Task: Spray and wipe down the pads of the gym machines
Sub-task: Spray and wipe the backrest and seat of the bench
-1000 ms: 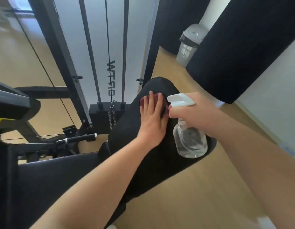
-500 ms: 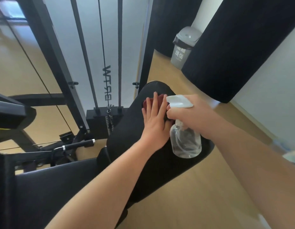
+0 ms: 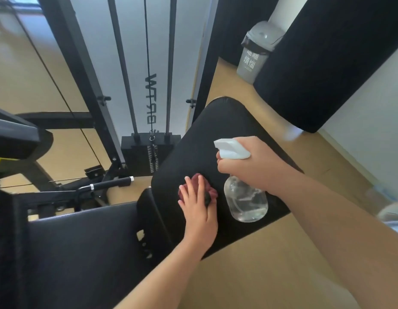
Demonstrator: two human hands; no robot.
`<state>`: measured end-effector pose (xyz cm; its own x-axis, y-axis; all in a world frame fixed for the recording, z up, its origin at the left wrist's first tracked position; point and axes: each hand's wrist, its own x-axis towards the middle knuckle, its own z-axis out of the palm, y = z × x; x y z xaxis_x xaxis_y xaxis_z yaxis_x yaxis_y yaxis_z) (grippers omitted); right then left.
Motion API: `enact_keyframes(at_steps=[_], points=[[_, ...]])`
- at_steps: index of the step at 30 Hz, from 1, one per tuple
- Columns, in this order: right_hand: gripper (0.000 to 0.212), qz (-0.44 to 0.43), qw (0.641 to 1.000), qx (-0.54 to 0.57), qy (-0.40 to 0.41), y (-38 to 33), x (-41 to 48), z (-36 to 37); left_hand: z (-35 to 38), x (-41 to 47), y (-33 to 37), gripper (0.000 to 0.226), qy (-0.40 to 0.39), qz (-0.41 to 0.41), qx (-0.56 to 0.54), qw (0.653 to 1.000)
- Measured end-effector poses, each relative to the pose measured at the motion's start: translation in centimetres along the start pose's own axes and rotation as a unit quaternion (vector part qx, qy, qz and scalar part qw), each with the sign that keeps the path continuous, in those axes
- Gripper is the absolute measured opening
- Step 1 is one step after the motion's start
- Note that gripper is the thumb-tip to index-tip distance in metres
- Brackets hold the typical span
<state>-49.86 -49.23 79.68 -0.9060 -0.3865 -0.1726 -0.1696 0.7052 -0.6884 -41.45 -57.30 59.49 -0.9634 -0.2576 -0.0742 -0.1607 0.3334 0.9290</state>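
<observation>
Our flat left hand [image 3: 199, 210] presses the cloth [image 3: 212, 192], now slid nearer us; beside it, our right hand [image 3: 253, 168] grips the bottle [image 3: 246, 201].

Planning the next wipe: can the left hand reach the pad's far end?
Probably yes: the left hand presses the cloth on the pad, bare ahead; the right hand holds the spray bottle aside.

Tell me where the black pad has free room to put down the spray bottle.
The far part of the pad, between its top edge and the right hand, is bare. A strip along its left edge, by the weight stack, is free too. The near part is crowded: the left hand presses the red cloth, the spray bottle hangs beside it.
</observation>
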Motion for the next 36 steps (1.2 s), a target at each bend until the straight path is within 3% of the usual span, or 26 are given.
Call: enact_keyframes(at_steps=[3,4,7,9,11,13,16,19,21,23,25,27,29,31,33,36], points=[[0.010,-0.020,0.999,-0.019,-0.023,0.3,0.8,2.0,-0.1,5.7,2.5,0.085,-0.002,0.044,0.021,0.999],[0.010,-0.036,0.999,-0.019,-0.014,0.1,0.8,2.3,-0.4,8.3,4.0,0.081,-0.013,0.059,0.034,0.998],[0.030,-0.060,0.997,-0.015,0.055,-0.7,1.2,2.3,-1.5,12.9,6.2,0.076,-0.022,0.117,0.204,0.972],[0.015,-0.041,0.998,0.007,0.053,-0.9,1.7,1.9,-2.4,13.4,4.9,0.076,-0.008,0.117,0.151,0.982],[0.017,-0.029,0.999,0.031,0.024,-1.0,1.5,1.9,-3.3,13.2,1.7,0.068,0.046,0.023,0.049,0.997],[0.027,-0.005,1.000,0.026,0.003,-0.5,1.4,2.6,-4.2,12.4,-2.0,0.058,0.079,-0.127,-0.013,0.989],[0.026,0.039,0.999,0.008,-0.031,-0.1,1.2,5.0,-5.4,9.5,-6.6,0.062,0.049,-0.254,-0.086,0.962],[0.022,0.065,0.996,-0.013,-0.062,0.1,1.2,8.4,-6.6,8.7,-10.2,0.079,0.067,-0.391,-0.269,0.878],[0.025,0.063,0.994,-0.071,-0.051,0.2,1.5,10.5,-6.4,9.7,-14.1,0.083,0.094,-0.430,-0.368,0.819],[0.027,0.063,0.990,-0.127,-0.016,0.4,1.8,11.7,-5.8,10.6,-16.9,0.081,0.117,-0.419,-0.414,0.800],[0.029,0.061,0.990,-0.128,0.005,0.4,2.0,11.9,-6.3,9.5,-13.7,0.077,0.120,-0.405,-0.420,0.804],[0.031,0.052,0.994,-0.098,0.018,0.2,2.1,11.1,-6.8,8.3,-8.6,0.072,0.108,-0.339,-0.346,0.868],[0.033,0.028,0.995,-0.084,0.035,-0.4,2.2,9.8,-6.3,8.4,-4.3,0.065,0.081,-0.209,-0.214,0.951],[0.029,-0.007,0.996,-0.068,0.062,-0.9,2.5,8.3,-4.7,10.2,-0.4,0.062,0.012,-0.077,-0.085,0.993],[0.021,-0.026,0.995,-0.058,0.082,-1.4,3.0,6.9,-3.7,11.8,2.3,0.072,-0.065,0.014,0.033,0.997],[0.021,-0.031,0.993,-0.041,0.103,-1.6,3.8,4.8,-3.8,11.9,1.1,0.074,-0.014,0.156,0.055,0.986]])
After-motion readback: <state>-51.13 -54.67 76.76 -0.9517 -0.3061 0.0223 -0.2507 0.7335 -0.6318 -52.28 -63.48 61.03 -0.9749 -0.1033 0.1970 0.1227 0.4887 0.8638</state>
